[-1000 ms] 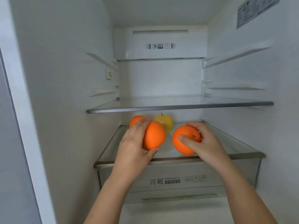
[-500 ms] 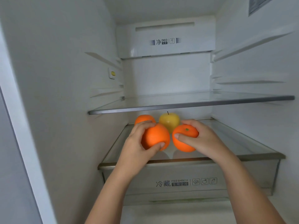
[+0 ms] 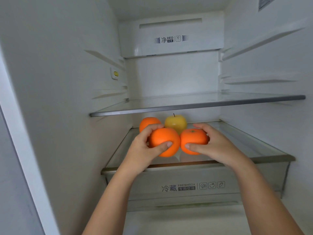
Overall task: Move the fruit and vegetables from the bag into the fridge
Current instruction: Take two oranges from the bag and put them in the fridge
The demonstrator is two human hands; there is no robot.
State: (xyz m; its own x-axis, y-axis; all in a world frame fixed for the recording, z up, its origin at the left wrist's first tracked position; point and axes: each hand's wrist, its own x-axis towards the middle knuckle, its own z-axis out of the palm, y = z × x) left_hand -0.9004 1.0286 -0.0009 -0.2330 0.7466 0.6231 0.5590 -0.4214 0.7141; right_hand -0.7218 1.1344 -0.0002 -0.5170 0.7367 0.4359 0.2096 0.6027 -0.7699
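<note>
1. Here, one orange (image 3: pixel 165 141) was clasped by the left grip (image 3: pixel 144 150) and a second orange (image 3: pixel 194 139) by the right grip (image 3: pixel 218 146). The two fruits were touching at the front middle of the lower glass shelf (image 3: pixel 264 150).
2. A roll off the shelf's front edge could be feared if either were released unseated. The yellow apple (image 3: pixel 176 123) and rear orange (image 3: pixel 147 122) just behind could be knocked.
3. No long axis was offered by such round fruit. The right orange's stem scar was turned upward, and the left's was hidden.

Lower shelf (image 3: pixel 245 145) is bare right of the oranges (image 3: pixel 194 138); upper shelf (image 3: pixel 203 105) (close above the apple (image 3: pixel 176 122)) caps headroom.
</note>
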